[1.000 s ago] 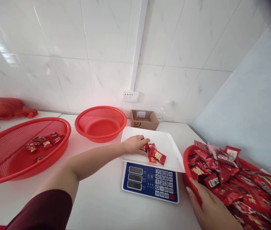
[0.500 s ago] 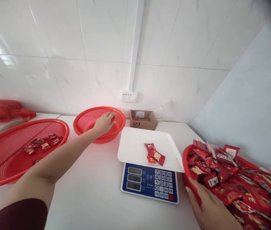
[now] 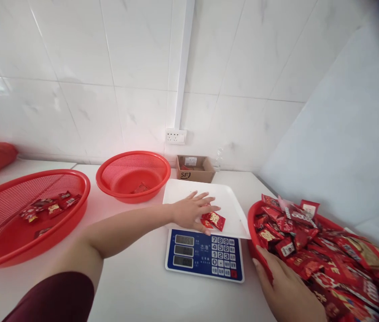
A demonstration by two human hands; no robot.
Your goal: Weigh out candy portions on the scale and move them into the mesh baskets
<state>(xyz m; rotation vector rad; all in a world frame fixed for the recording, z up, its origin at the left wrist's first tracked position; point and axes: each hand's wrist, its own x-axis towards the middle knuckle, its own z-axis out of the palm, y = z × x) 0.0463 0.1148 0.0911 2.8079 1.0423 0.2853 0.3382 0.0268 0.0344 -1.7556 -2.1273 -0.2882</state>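
My left hand (image 3: pixel 194 211) reaches over the white pan (image 3: pixel 226 199) of a digital scale (image 3: pixel 206 257), fingers spread. Beneath and beside its fingertips lie a few small red snack packets (image 3: pixel 216 219), partly covered by the hand. At the right, my right hand (image 3: pixel 285 286) is closed over the near rim of a red basket (image 3: pixel 253 219). That basket is heaped with red wrapped snacks (image 3: pixel 323 264) of different sizes.
A round red basket (image 3: pixel 132 156) behind the left forearm holds a red packet (image 3: pixel 141 187). Another red basket (image 3: pixel 82 179) at the left has several small packets (image 3: pixel 55 208). A cardboard box (image 3: pixel 195 169) and a wall socket (image 3: pixel 176 136) are at the back.
My left hand has moved right, from the round basket to the scale pan, and its fingers have spread. A red packet now shows in that basket. My right hand stays on the rim.
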